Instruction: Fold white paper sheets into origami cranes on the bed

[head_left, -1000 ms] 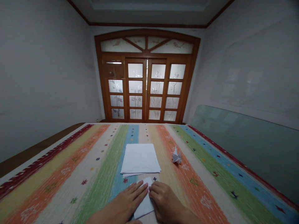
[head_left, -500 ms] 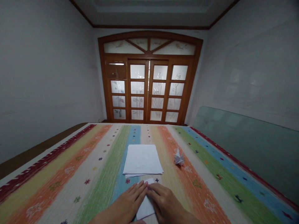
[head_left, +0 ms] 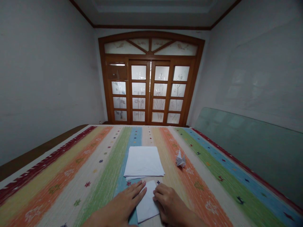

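A small folded sheet of white paper (head_left: 147,203) lies on the striped tablecloth close to me, slightly tilted. Along its left edge rests my left hand (head_left: 127,199), fingers stretched out flat with the tips on the paper. My right hand (head_left: 168,201) is closed, its curled fingers at the paper's right edge; the thumb side is partly hidden. Just beyond the hands sits a stack of white paper sheets (head_left: 144,160). A folded paper crane (head_left: 181,160) stands to the right of the stack.
The tablecloth (head_left: 94,186) with coloured stripes covers the table. A pale green board or chair back (head_left: 248,142) stands along the right side. Wooden doors with glass panes (head_left: 149,91) are at the far wall.
My hands have moved apart, the left one leftward and the right one slightly rightward. More of the folded paper shows between them. The stack and crane stay in place.
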Action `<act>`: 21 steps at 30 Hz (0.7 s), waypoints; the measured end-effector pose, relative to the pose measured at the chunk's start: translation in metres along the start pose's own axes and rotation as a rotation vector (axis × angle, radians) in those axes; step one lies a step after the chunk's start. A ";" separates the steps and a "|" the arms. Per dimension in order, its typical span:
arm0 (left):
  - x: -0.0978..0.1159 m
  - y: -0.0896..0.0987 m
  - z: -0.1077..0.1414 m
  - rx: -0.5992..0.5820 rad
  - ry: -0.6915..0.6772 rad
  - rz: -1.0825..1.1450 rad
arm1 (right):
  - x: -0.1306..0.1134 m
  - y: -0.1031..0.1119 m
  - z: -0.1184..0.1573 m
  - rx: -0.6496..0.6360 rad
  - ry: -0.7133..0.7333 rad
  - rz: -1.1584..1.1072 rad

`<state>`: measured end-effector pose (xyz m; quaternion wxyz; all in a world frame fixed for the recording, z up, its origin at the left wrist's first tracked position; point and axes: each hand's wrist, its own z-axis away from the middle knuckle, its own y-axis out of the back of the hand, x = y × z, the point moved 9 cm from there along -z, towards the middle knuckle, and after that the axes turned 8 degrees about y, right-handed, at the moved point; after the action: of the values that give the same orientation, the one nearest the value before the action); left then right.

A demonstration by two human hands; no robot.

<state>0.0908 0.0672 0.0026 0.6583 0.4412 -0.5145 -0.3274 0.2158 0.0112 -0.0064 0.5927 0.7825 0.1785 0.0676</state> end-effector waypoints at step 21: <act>-0.005 0.015 -0.001 0.125 -0.043 -0.015 | -0.022 0.022 -0.001 0.114 0.091 -0.191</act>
<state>0.0903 0.0781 0.0138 0.6157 0.4784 -0.5447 -0.3090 0.1999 -0.0010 0.0169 0.5422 0.7905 0.2825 0.0362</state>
